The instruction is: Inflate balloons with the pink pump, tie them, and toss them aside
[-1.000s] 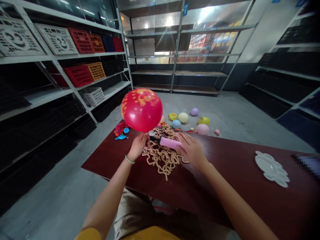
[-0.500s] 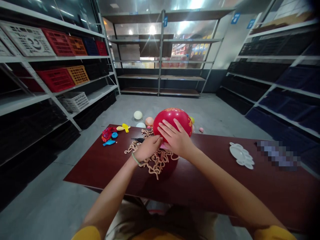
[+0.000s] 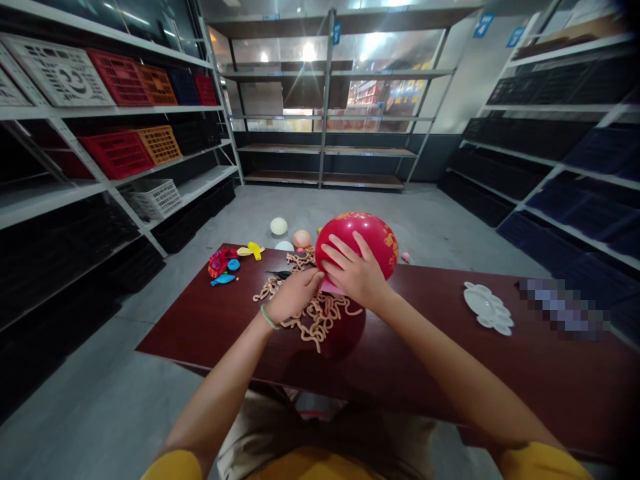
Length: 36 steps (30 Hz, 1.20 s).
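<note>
A red inflated balloon (image 3: 377, 233) with gold print is over the far edge of the table (image 3: 425, 347). My right hand (image 3: 355, 267) lies on its near side, fingers stretched out and spread against the rubber. At the balloon's lower left, my left hand (image 3: 295, 293) is closed in a pinch; the balloon's neck is hidden behind the fingers. A pink flat piece (image 3: 333, 288) shows beneath the balloon between my hands. Tangled tan wavy strands (image 3: 320, 327) lie under and around my left hand. Beside them is a black pointed tool (image 3: 280, 274), partly covered.
Deflated balloons in red (image 3: 220, 262), blue (image 3: 223, 279) and yellow (image 3: 255, 251) lie on the table's left. A white palette (image 3: 487, 308) and a blurred-out item (image 3: 563, 308) are at right. Small inflated balloons (image 3: 279, 227) sit on the floor beyond. Shelves (image 3: 325, 150) with crates (image 3: 117, 153) surround the room.
The balloon and my right hand have shifted slightly to the right, and more of the balloon shows. My left hand keeps its pinch. The whole view has moved a little.
</note>
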Available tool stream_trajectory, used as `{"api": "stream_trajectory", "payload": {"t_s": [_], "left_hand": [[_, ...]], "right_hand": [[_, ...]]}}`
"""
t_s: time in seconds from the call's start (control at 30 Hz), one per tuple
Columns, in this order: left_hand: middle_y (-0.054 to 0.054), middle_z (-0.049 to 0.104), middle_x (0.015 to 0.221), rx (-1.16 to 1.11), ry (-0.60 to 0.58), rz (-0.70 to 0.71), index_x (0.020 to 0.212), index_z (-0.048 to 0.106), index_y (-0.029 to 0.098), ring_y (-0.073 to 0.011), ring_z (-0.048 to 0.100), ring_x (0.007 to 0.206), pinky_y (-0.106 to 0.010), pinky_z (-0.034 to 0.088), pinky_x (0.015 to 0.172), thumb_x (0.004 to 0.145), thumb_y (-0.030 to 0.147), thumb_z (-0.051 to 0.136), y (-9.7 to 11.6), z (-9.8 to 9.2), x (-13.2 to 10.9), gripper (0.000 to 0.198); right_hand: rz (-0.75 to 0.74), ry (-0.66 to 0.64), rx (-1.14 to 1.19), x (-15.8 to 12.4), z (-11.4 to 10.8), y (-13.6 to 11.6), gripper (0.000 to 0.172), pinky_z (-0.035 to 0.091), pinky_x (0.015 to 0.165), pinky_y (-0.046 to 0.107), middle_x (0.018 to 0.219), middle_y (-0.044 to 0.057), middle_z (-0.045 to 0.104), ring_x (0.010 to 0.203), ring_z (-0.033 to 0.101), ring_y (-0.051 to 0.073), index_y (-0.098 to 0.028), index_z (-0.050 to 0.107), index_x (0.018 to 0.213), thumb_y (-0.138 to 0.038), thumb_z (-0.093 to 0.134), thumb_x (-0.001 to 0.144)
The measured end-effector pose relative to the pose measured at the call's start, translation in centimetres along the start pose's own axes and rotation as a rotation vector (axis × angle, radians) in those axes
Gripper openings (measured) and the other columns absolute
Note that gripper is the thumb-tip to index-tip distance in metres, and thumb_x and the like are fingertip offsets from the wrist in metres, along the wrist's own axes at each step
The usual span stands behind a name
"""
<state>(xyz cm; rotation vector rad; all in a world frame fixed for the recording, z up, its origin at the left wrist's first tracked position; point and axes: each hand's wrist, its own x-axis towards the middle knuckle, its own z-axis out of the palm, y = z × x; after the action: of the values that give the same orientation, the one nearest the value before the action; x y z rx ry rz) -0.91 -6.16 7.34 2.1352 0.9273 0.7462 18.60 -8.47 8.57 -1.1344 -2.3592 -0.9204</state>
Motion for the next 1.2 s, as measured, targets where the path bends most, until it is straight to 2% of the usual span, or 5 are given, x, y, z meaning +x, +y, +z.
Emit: {"api": "stream_trajectory", "payload": {"t_s": [0.2,0.37,0.8,0.97,1.2], "left_hand": [[0.005,0.045,0.056,-0.514,0.0,-0.251,0.074,0.047,0.02,-0.0101,0.043,0.045,-0.023,0.035,0.045,0.095,0.055,0.039,-1.0,0.4,-0.3,0.042],[0.0,0.062,0.066,-0.761,-0.032,-0.346,0.079,0.057,0.016,-0.0098,0.059,0.055,-0.02,0.046,0.051,0.09,0.048,0.055,-0.9,0.5,0.1,0.033],[-0.005,0.072,0.078,-0.741,0.113,-0.338,0.082,0.065,0.013,-0.0134,0.068,0.069,-0.026,0.056,0.066,0.073,0.031,0.078,-2.3,-1.5,-0.4,0.024],[-0.005,0.071,0.077,-0.717,0.381,-0.292,0.085,0.064,0.013,-0.015,0.068,0.071,-0.028,0.056,0.067,0.077,0.032,0.072,-3.5,-3.9,-0.7,0.022],[-0.006,0.071,0.076,-0.696,0.626,-0.304,0.083,0.064,0.012,-0.016,0.069,0.07,-0.027,0.056,0.064,0.076,0.032,0.074,-6.2,-8.0,-2.8,0.024]], "right_hand": [[-0.085,0.012,-0.069,-0.5,-0.3,0.2,0.024,0.022,0.119,0.058,0.135,0.005,0.062,0.139,0.041,0.027,-0.022,0.069,0.11,-0.018,0.051,0.096],[-0.087,-0.003,-0.066,-0.6,-0.8,0.4,0.025,0.027,0.117,0.058,0.135,0.005,0.062,0.137,0.043,0.026,-0.023,0.068,0.112,-0.016,0.051,0.095],[-0.039,-0.048,0.147,1.0,-0.4,-0.5,0.04,0.02,0.119,0.061,0.143,0.001,0.056,0.143,0.035,0.026,-0.029,0.058,0.133,-0.014,0.047,0.097],[-0.145,-0.012,0.12,2.2,0.5,-2.0,0.049,0.019,0.12,0.048,0.157,0.004,0.038,0.147,0.026,0.023,-0.02,0.041,0.147,-0.015,0.045,0.099],[0.036,-0.244,0.246,-0.8,6.1,-6.9,0.021,0.033,0.095,0.043,0.107,0.005,0.07,0.108,0.053,0.025,-0.024,0.07,0.104,-0.028,0.051,0.098]]}}
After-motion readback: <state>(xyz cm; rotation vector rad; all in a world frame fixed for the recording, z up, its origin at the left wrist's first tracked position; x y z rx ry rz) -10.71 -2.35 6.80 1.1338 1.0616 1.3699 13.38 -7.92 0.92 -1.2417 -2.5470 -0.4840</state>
